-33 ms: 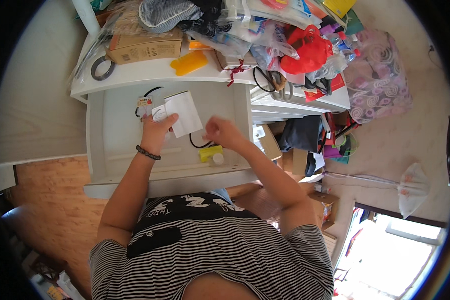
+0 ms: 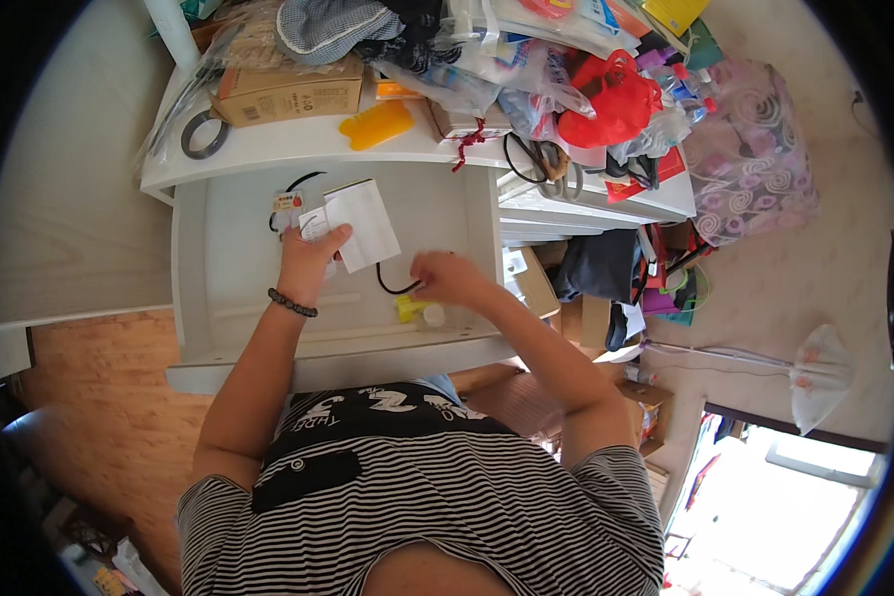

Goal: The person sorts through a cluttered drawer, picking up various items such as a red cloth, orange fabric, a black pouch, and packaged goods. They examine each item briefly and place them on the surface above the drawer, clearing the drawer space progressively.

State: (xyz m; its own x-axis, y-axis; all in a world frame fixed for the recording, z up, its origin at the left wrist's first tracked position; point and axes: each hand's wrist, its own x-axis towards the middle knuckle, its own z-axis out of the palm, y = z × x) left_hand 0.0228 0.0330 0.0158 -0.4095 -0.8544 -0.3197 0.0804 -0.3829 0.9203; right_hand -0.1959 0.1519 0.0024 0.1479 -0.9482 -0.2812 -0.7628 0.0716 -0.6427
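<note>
My left hand (image 2: 313,253) is closed on a flat white card (image 2: 363,226), thumb on top. A smaller printed paper (image 2: 313,224) sticks out beside the card. Both are held over the pulled-out white drawer (image 2: 238,270). My right hand (image 2: 452,278) hangs over the drawer's right side with curled fingers. Its fingertips are at a small yellow item (image 2: 406,310) and the end of a black cord (image 2: 387,286); what they pinch, if anything, is hidden. A whitish round piece (image 2: 434,316) lies beside the yellow item. Near my left fingers are a tag with a red picture (image 2: 288,202) and another black cord (image 2: 304,179).
On the white cabinet top (image 2: 298,139) stand a cardboard box (image 2: 293,94), a roll of dark tape (image 2: 205,135), an orange-yellow piece (image 2: 376,125), a red bag (image 2: 611,104) and piled plastic bags. Boxes and bags fill the space right of the drawer. The drawer front (image 2: 397,360) runs close to my body.
My right hand has come down slightly, so its fingers now cover part of the yellow item. The left hand and the white card have shifted a touch to the left.
</note>
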